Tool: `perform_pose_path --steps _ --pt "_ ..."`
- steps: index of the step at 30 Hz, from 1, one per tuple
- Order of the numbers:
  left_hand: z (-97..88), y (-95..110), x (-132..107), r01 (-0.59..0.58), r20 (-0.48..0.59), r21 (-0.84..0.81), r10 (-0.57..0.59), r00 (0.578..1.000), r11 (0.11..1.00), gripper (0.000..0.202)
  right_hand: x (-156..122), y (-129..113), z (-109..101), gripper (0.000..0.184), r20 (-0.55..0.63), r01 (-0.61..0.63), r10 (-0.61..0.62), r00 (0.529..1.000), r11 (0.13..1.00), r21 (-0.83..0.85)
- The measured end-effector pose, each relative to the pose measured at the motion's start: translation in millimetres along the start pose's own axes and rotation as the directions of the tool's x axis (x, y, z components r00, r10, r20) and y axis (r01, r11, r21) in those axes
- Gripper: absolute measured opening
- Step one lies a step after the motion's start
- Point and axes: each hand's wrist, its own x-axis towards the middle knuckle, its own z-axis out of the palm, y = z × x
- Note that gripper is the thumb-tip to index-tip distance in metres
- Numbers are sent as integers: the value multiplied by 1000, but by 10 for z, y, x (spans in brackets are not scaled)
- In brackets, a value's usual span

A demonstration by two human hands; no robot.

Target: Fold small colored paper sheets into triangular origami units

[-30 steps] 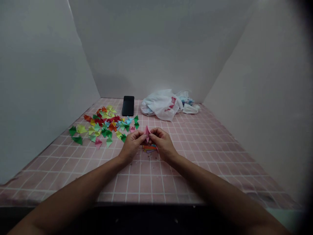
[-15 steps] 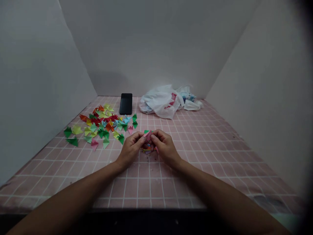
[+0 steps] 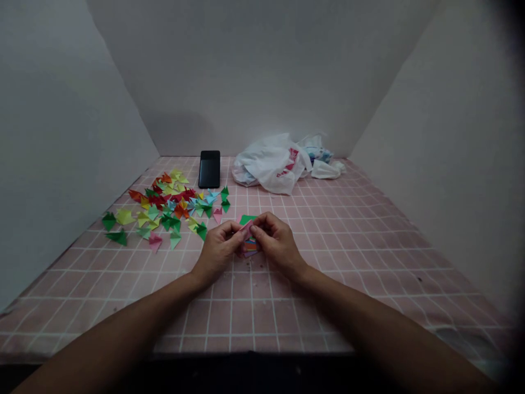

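Note:
My left hand (image 3: 219,247) and my right hand (image 3: 275,238) meet at the middle of the pink tiled table (image 3: 328,241). Both pinch a small pink folded paper piece (image 3: 247,228) between thumbs and fingertips. Right under the hands lies a small stack of coloured paper sheets (image 3: 249,246), with a green sheet (image 3: 247,219) showing at its far edge. Several folded paper triangles (image 3: 168,208) in green, yellow, red, orange, blue and pink are scattered to the left of my left hand.
A black phone (image 3: 209,169) lies flat at the back of the table. A crumpled white plastic bag (image 3: 279,162) sits at the back, right of the phone. Plain grey walls close in the table on the left, back and right.
The pink piece stood upright between my fingertips a second ago; now it is lower and flatter above the stack. The camera has tilted, so everything sits slightly higher in view.

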Motion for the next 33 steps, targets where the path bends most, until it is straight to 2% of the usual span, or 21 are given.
perform_pose_path --steps 6,13,17,24,29,33 --pt "7 -3 -27 -1 -19 90 3 1000 996 29 -11 -72 -23 8 -3 151 -155 988 971 -185" --pt "29 14 -48 -61 -58 193 74 996 979 21 -30 -82 -26 16 3 287 -319 948 849 -444" --pt "14 1 -56 -98 -54 184 110 993 978 20 -35 -93 -36 17 30 338 -365 930 823 -457" --pt "-15 -57 -35 -70 -66 58 74 995 996 26 -22 -89 -44 16 42 368 -389 920 824 -431" --pt "1 -50 -42 -85 -61 102 91 994 991 23 -9 -55 -49 6 -13 350 -387 922 848 -398" --pt "-1 -45 -46 -108 -57 165 119 991 980 20 -4 -53 -56 9 10 375 -410 912 825 -422"
